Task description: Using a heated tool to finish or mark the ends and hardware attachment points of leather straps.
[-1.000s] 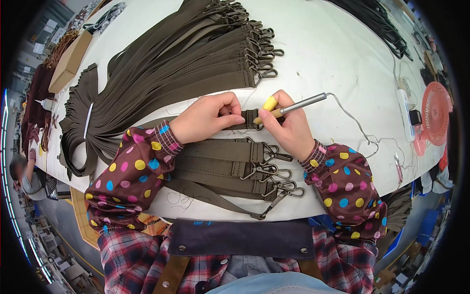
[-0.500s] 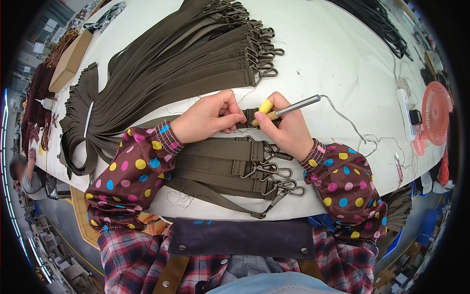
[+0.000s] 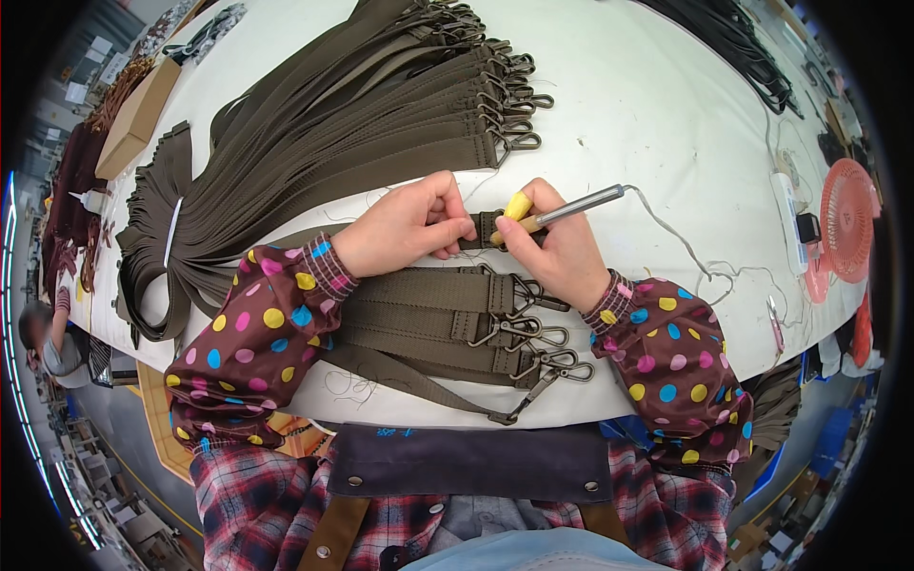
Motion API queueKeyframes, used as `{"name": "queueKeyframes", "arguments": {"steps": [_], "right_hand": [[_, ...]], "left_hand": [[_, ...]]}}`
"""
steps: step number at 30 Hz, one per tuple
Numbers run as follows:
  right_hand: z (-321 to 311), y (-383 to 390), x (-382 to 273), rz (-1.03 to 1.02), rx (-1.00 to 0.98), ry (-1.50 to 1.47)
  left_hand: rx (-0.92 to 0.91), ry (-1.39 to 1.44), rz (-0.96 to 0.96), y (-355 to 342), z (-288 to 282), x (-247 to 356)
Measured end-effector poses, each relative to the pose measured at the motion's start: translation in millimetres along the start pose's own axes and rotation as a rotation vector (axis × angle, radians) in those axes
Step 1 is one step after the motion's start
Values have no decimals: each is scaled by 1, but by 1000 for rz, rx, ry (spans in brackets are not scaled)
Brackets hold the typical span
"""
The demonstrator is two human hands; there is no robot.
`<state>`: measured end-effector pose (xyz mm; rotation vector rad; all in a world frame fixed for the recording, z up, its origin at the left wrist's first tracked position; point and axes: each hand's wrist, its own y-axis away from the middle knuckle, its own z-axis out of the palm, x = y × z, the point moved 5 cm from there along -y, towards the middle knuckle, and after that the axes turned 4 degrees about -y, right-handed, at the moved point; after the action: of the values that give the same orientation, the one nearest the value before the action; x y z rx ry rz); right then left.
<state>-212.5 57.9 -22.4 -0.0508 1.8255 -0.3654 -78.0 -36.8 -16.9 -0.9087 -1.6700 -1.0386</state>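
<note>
A dark olive webbing strap [image 3: 486, 229] lies across the white table, its stitched end between my two hands. My left hand [image 3: 414, 224] rests over this strap, thumb and fingers pinched close to that end; what sits between the fingertips is hidden. In my right hand [image 3: 562, 243] is a corded pen-shaped tool [image 3: 586, 202] like a soldering iron, its tip angled down at the strap end. A yellow finger cover [image 3: 517, 206] is on a finger of that hand. Just nearer lie several straps [image 3: 419, 305] with metal snap hooks [image 3: 533, 333].
A large bundle of similar straps [image 3: 333, 114], held by a white tie [image 3: 172, 233], fills the far left. The tool's grey cord [image 3: 666, 228] trails right toward a white power strip [image 3: 785, 214] and pink fan [image 3: 847, 219]. Small snips [image 3: 775, 324] lie nearby. Another person [image 3: 57, 343] is at far left.
My left fingers have shifted very slightly. The right hand, the tool and the straps look the same.
</note>
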Motion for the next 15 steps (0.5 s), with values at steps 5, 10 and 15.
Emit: {"name": "queueKeyframes", "arguments": {"steps": [5,10,15], "right_hand": [[-8,1,-3,63,77,-67],[-8,1,-2,73,69,-12],[-7,0,0,68,65,-19]], "left_hand": [[-62,-573,131,-4,1,30],[-151,-731,338,-20,4,28],[-255,-665,268,-29,3,25]]}}
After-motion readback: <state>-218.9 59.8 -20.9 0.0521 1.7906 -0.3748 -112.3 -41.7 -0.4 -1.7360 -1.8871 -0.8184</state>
